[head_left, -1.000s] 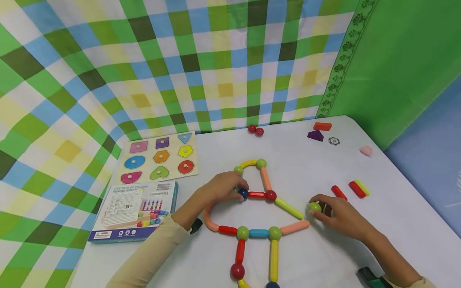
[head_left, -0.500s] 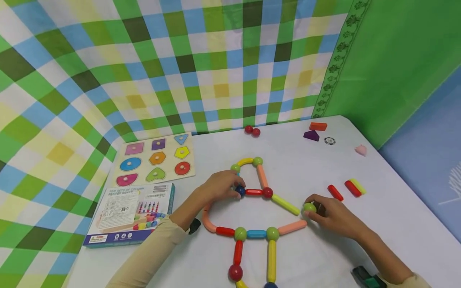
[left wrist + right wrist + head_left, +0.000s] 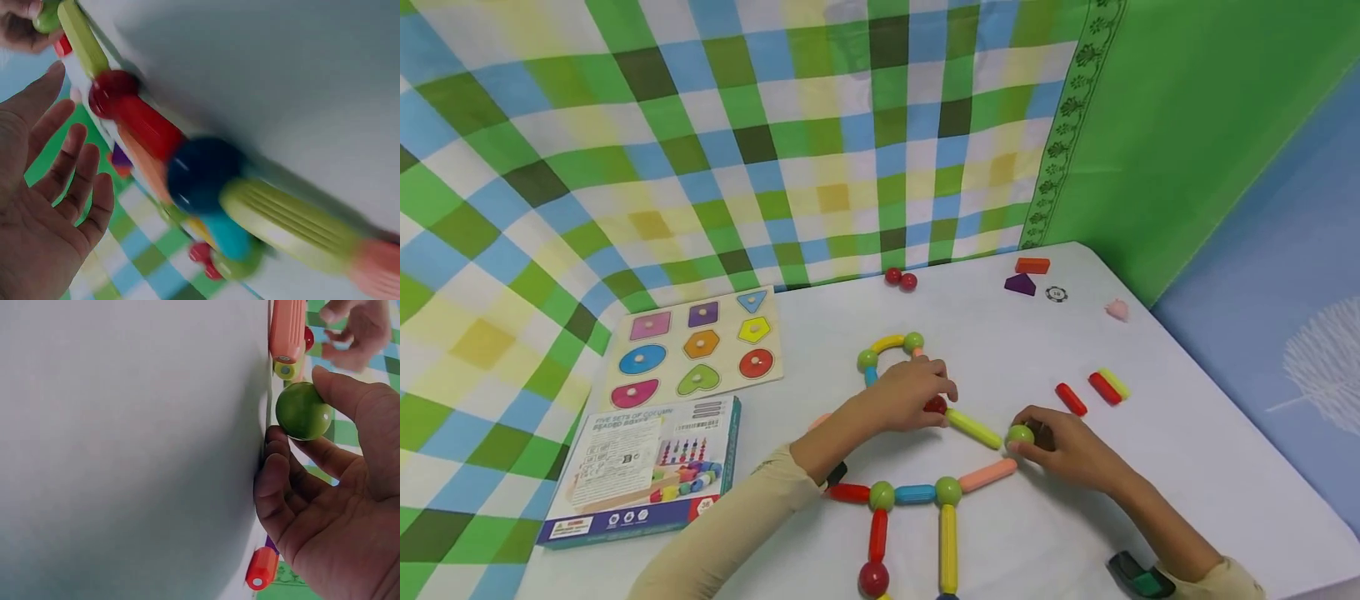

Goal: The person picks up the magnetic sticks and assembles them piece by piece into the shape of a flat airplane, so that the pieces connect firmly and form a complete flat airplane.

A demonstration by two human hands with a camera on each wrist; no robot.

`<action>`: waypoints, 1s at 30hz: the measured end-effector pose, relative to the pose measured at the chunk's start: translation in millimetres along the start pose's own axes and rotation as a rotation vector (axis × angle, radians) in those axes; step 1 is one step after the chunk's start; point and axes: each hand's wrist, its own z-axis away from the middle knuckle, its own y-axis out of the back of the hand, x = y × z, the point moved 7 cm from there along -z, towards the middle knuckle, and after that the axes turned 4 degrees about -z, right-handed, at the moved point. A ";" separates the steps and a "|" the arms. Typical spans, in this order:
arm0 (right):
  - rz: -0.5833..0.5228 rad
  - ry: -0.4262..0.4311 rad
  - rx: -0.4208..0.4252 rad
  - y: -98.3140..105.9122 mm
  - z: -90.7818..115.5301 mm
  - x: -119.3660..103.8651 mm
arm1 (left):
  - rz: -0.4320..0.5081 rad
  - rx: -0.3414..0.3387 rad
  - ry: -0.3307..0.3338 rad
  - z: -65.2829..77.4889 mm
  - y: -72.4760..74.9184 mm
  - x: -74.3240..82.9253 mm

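Note:
My right hand [image 3: 1067, 450] pinches a green ball [image 3: 304, 411] between thumb and fingers, low over the white table. Beside that ball lie the free ends of a lime stick [image 3: 974, 429] and a salmon stick [image 3: 988, 475]. My left hand [image 3: 910, 396], fingers spread and holding nothing, hovers by the red ball [image 3: 114, 94] at the lime stick's other end. A red stick [image 3: 149, 127] links this ball to a navy ball [image 3: 203, 175], hidden behind the left hand in the head view. Below, green balls join red, blue and yellow sticks into a figure.
On the left lie a shape puzzle board [image 3: 662, 367] and a boxed bead set [image 3: 640, 467]. Loose red sticks [image 3: 1071, 399] are at the right. Two red balls [image 3: 900, 279], small blocks [image 3: 1032, 266] and a chip [image 3: 1056, 293] lie toward the back.
My left hand has left the navy ball and moved right toward the red ball, its fingers opening. The right hand has brought the green ball closer to the lime stick's end. The head view has shifted.

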 end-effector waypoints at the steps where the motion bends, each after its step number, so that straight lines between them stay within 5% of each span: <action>1: -0.010 0.002 0.004 -1.0 -0.2 0.5 | -0.012 -0.017 -0.014 -6.5 -2.8 4.5; 9: -0.079 -0.008 0.014 -5.7 -1.8 2.6 | -0.045 -0.144 -0.031 -33.2 -32.7 16.7; 23: -0.059 0.045 0.052 2.2 -3.2 -0.9 | 0.024 -0.053 -0.017 -39.1 -28.2 14.3; 30: -0.047 0.045 0.058 1.3 -1.3 -2.6 | -0.068 0.034 -0.031 -31.6 -22.8 25.3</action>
